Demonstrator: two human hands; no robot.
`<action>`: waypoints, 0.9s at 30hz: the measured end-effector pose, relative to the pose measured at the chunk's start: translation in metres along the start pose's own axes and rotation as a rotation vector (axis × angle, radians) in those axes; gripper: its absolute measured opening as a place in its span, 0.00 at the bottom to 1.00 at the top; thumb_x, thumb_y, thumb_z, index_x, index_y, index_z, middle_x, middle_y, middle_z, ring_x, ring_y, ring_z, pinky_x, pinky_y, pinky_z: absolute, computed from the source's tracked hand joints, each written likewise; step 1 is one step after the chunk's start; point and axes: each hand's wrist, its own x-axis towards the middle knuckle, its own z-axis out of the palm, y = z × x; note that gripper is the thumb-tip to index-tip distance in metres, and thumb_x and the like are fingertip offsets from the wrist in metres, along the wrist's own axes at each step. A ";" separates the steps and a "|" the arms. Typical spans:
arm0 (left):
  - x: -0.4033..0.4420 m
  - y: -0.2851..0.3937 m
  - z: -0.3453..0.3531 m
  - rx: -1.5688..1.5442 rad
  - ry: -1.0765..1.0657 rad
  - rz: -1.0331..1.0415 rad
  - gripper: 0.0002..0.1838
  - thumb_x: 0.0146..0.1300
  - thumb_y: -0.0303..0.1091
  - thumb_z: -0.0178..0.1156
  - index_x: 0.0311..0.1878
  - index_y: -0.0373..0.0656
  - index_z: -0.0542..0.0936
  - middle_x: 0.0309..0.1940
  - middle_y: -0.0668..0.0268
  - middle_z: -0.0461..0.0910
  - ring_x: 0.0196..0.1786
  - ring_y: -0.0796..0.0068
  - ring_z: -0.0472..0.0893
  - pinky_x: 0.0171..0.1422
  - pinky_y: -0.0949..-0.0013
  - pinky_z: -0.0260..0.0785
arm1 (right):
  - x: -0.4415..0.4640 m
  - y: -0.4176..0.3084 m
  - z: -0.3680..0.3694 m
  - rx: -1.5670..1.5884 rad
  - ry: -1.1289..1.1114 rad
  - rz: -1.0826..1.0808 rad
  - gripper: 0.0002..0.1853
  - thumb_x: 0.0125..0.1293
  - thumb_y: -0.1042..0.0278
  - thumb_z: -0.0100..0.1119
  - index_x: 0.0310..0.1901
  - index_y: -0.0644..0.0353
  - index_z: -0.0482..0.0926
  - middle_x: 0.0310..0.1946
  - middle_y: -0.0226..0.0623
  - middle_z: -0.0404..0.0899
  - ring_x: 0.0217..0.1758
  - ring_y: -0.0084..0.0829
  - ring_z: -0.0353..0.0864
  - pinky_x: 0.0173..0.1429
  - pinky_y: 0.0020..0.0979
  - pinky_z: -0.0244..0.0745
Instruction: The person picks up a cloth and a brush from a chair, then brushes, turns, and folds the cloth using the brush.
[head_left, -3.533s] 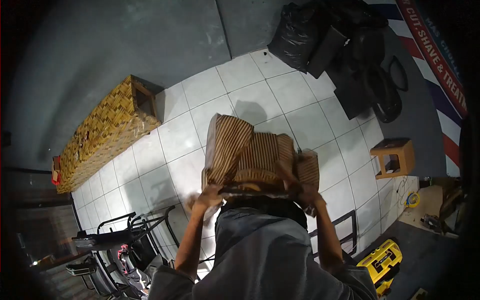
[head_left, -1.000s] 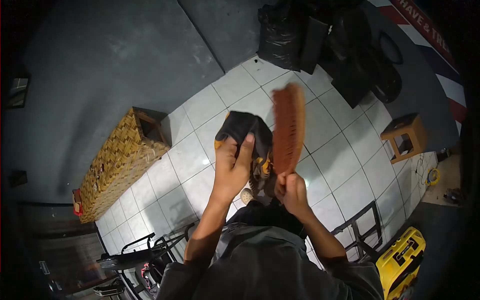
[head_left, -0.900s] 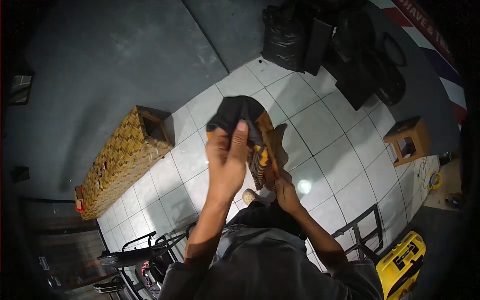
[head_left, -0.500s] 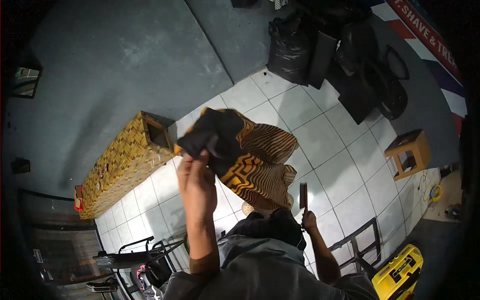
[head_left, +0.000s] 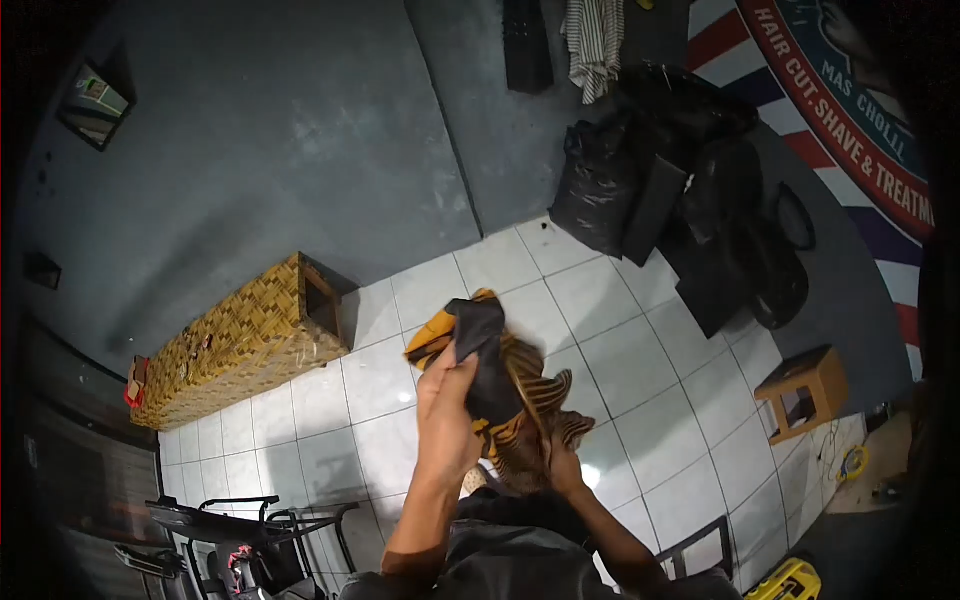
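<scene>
Gripping the black, orange and tan striped cloth [head_left: 493, 385] by its black upper part, left hand [head_left: 447, 400] is closed, thumb on top. Cloth hangs bunched in front of the body, above the tiled floor [head_left: 690, 440]. Right hand [head_left: 565, 466] is at the lower folds; blur, can't tell its grip. Probably works best with a firm left pinch, fabric spread flat, light right-hand contact, loose folds clear of fingers.

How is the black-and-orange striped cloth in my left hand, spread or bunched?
Bunched: the black-and-orange striped cloth hangs from your left hand in folds, not stretched flat.
</scene>
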 end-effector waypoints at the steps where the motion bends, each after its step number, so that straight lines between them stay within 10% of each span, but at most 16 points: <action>1: -0.002 0.006 0.002 -0.067 0.059 0.032 0.14 0.63 0.28 0.45 0.50 0.33 0.72 0.41 0.62 0.78 0.41 0.74 0.78 0.48 0.73 0.70 | -0.018 0.054 0.023 -0.103 -0.121 0.060 0.17 0.62 0.62 0.46 0.48 0.65 0.67 0.31 0.57 0.76 0.35 0.56 0.76 0.36 0.47 0.71; 7: -0.003 -0.003 0.008 -0.118 0.116 -0.040 0.15 0.66 0.33 0.48 0.50 0.34 0.72 0.43 0.65 0.77 0.43 0.78 0.76 0.47 0.75 0.69 | -0.094 0.189 0.043 -0.160 -0.741 0.373 0.22 0.56 0.52 0.53 0.42 0.66 0.72 0.32 0.48 0.80 0.33 0.40 0.81 0.31 0.38 0.75; 10: 0.002 -0.034 0.008 0.486 -0.007 0.126 0.13 0.64 0.34 0.52 0.45 0.32 0.74 0.32 0.69 0.77 0.34 0.86 0.71 0.39 0.78 0.67 | -0.094 0.180 0.028 -0.182 -0.313 0.079 0.23 0.62 0.49 0.48 0.42 0.66 0.71 0.24 0.41 0.78 0.24 0.34 0.78 0.27 0.33 0.72; 12: 0.001 -0.054 0.007 0.805 -0.057 0.188 0.12 0.64 0.34 0.53 0.41 0.34 0.75 0.23 0.67 0.75 0.28 0.85 0.69 0.34 0.78 0.65 | -0.061 0.140 0.020 0.643 0.165 0.434 0.20 0.68 0.52 0.39 0.41 0.65 0.69 0.19 0.34 0.70 0.21 0.30 0.72 0.26 0.31 0.68; 14: -0.002 -0.065 0.025 0.822 -0.152 0.225 0.10 0.63 0.33 0.53 0.41 0.37 0.75 0.20 0.58 0.75 0.24 0.81 0.73 0.30 0.72 0.66 | -0.035 0.008 -0.072 0.493 0.367 0.065 0.17 0.71 0.57 0.34 0.39 0.64 0.66 0.19 0.30 0.64 0.20 0.25 0.66 0.26 0.30 0.66; 17: -0.006 -0.075 0.040 0.955 -0.268 0.204 0.07 0.62 0.31 0.52 0.38 0.37 0.74 0.19 0.52 0.74 0.22 0.63 0.78 0.26 0.68 0.66 | -0.033 -0.075 -0.126 0.878 0.188 0.016 0.15 0.69 0.61 0.36 0.45 0.66 0.65 0.35 0.53 0.70 0.39 0.46 0.71 0.48 0.39 0.65; 22: -0.009 -0.065 0.056 1.001 -0.247 0.195 0.05 0.60 0.28 0.51 0.36 0.38 0.74 0.15 0.53 0.68 0.16 0.67 0.72 0.22 0.72 0.62 | -0.016 -0.036 -0.083 0.441 0.334 -0.183 0.08 0.68 0.69 0.36 0.40 0.65 0.62 0.24 0.53 0.71 0.27 0.50 0.74 0.30 0.40 0.66; 27: -0.017 -0.041 0.054 0.797 -0.282 0.444 0.07 0.56 0.22 0.53 0.37 0.33 0.76 0.19 0.66 0.74 0.22 0.84 0.70 0.27 0.77 0.63 | -0.072 0.141 0.022 -0.155 -0.366 0.508 0.18 0.57 0.55 0.51 0.39 0.63 0.77 0.36 0.46 0.80 0.42 0.42 0.80 0.43 0.42 0.75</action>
